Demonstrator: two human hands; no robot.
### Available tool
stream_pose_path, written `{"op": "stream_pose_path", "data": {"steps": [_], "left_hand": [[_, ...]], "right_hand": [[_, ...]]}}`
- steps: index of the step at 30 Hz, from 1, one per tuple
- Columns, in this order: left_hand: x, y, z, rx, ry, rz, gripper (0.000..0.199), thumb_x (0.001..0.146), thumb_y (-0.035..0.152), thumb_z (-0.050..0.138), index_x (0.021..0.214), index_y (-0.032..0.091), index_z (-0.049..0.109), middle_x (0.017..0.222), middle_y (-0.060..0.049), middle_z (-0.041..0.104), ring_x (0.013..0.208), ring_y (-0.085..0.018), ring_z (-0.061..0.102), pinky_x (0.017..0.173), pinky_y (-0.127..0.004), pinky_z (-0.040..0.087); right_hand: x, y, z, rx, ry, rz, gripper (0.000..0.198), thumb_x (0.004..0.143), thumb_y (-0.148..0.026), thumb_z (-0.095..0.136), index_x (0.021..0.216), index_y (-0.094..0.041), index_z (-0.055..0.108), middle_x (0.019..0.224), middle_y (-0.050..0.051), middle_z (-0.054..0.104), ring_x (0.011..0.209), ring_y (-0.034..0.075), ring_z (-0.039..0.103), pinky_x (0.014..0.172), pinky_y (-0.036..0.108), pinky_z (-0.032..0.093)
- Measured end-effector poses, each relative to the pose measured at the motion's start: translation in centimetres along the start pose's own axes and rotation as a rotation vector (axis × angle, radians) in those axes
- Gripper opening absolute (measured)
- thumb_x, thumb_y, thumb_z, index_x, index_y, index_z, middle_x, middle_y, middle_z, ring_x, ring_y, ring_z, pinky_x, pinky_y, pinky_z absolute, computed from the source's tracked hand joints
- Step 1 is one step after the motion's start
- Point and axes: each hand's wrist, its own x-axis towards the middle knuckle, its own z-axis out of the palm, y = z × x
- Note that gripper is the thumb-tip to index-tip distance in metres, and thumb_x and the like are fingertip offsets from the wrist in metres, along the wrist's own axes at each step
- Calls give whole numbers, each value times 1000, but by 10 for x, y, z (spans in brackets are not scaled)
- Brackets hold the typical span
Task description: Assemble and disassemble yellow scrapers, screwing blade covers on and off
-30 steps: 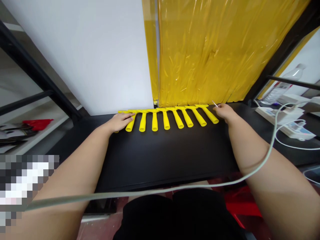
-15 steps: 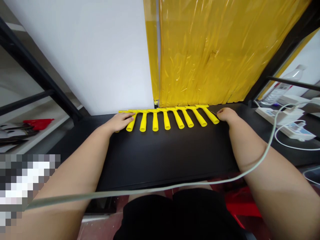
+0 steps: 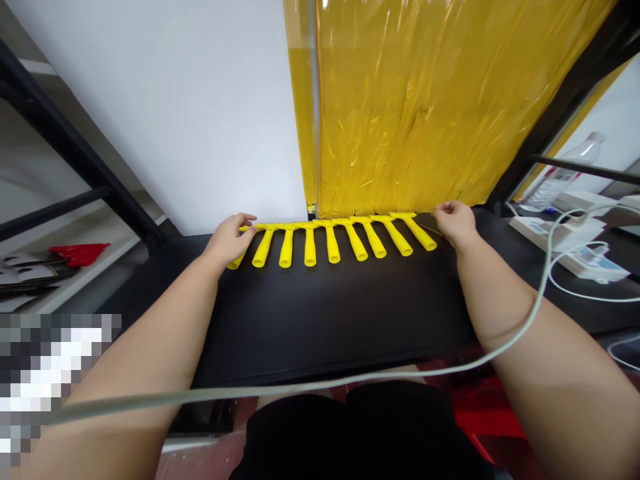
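Several yellow T-shaped plastic handles (image 3: pixel 310 247) lie side by side in a row on the black tabletop. Their crossbars form a line at the back, and their hollow round ends face me. At the row's left end is my left hand (image 3: pixel 227 243), thumb and fingers apart around the crossbar of the leftmost handle (image 3: pixel 237 261), which it partly covers. Just past the right end, my right hand (image 3: pixel 456 223) is closed in a pinch. A thin dark line runs near its fingers; what they hold is too small to make out.
A white panel (image 3: pixel 200 120) and yellow plastic film (image 3: pixel 400 120) rise behind the row. White power strips (image 3: pixel 575 243) and a clear bottle (image 3: pixel 565 173) stand at right. A pale cable (image 3: pixel 350 380) crosses in front of me. Shelves with a red item (image 3: pixel 80 254) are at left.
My left hand has shifted left and spread its fingers, uncovering the second handle and more of the leftmost one. My right hand has risen slightly. The handles look nearly unmoved.
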Motion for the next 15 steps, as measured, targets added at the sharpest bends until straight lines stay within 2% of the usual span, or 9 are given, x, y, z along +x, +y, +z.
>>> {"op": "stream_pose_path", "data": {"steps": [2, 4, 7, 11, 13, 15], "left_hand": [[-3, 14, -6, -31, 84, 27, 45, 92, 44, 50, 125, 18, 67, 121, -13, 71, 117, -30, 66, 106, -44, 52], [-10, 39, -16, -76, 98, 90, 38, 90, 41, 52, 116, 19, 67, 109, -11, 72, 104, -27, 68, 98, -42, 55], [-32, 93, -40, -211, -61, 195, 35, 89, 46, 54, 111, 21, 66, 97, -7, 72, 93, -25, 68, 86, -40, 57], [-94, 161, -76, -578, -249, 308, 27, 87, 52, 65, 93, 27, 69, 91, -7, 73, 83, -24, 70, 78, -43, 60], [-133, 179, -85, -786, -332, 365, 22, 87, 54, 66, 90, 33, 72, 87, -6, 74, 77, -23, 71, 72, -45, 61], [-169, 184, -85, -897, -418, 514, 16, 79, 53, 71, 90, 43, 76, 74, -4, 71, 63, -23, 69, 61, -44, 60]], "right_hand": [[1, 2, -1, -39, -7, 12, 11, 77, -25, 69, 88, -21, 69, 87, 6, 71, 81, 23, 67, 77, 34, 54], [0, 3, -1, -71, -14, 19, 10, 77, -25, 70, 86, -21, 69, 87, 7, 72, 82, 24, 67, 78, 35, 54], [-3, -1, -2, -76, -21, 23, 9, 78, -25, 69, 86, -22, 68, 88, 7, 73, 83, 24, 68, 79, 34, 54], [-10, -10, -4, -79, -37, 6, 8, 80, -24, 67, 87, -21, 68, 91, 7, 74, 86, 24, 69, 83, 33, 54], [-12, -12, -3, -76, -50, 1, 9, 80, -24, 68, 88, -21, 68, 91, 7, 74, 86, 24, 68, 83, 32, 54], [-12, -12, -2, -71, -60, 1, 9, 80, -24, 68, 88, -21, 68, 90, 7, 74, 85, 23, 68, 83, 32, 55]]}}
